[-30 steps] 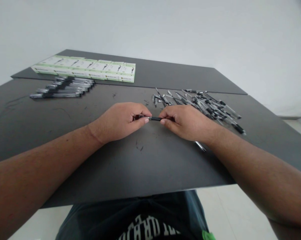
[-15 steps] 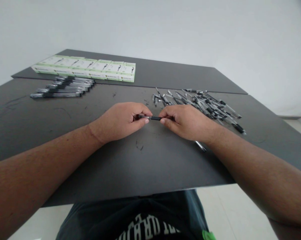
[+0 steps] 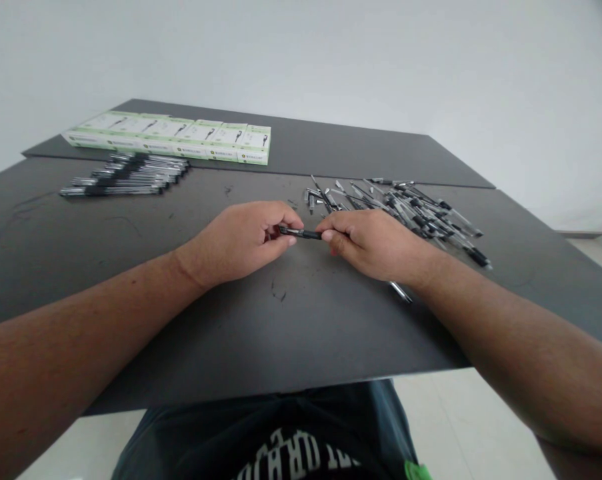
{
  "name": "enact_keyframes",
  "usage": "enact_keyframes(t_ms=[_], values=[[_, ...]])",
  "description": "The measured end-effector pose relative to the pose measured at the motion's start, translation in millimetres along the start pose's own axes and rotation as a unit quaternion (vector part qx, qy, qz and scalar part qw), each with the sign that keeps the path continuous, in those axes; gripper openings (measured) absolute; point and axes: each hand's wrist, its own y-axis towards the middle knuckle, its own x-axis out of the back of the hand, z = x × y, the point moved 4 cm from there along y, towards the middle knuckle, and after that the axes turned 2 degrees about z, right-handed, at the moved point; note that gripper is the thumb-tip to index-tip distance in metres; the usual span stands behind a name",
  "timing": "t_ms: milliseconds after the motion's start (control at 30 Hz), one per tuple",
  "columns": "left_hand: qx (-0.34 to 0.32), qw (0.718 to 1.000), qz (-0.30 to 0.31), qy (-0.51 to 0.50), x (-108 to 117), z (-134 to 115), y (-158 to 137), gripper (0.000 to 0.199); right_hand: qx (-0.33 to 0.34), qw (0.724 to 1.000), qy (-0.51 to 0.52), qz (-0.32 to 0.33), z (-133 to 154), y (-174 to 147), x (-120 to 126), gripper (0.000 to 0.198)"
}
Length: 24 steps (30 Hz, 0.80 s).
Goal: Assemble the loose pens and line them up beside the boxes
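We've got one pen (image 3: 308, 235) between our hands over the middle of the desk (image 3: 281, 347). Right hand (image 3: 368, 241) is pinching it; left hand (image 3: 243, 237) curls round its left end, thumb and finger parted, can't tell if it's gripping. We'd call it partway: tidy row of pens (image 3: 125, 179) far left looks done, messy pile (image 3: 423, 217) at right looks like plenty left.
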Motion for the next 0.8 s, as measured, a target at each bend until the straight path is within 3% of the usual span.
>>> enact_keyframes(t_ms=[300, 800], values=[[0.006, 1.0, 0.006, 0.026, 1.4, 0.1, -1.1, 0.037, -0.029, 0.999, 0.009, -0.018, 0.3, -0.4, 2.7, 0.014], [-0.009, 1.0, 0.013, 0.023, 0.2, -4.3, -0.9, 0.032, 0.026, 0.999, -0.025, 0.012, 6.1, -0.3, -1.2, 0.023]])
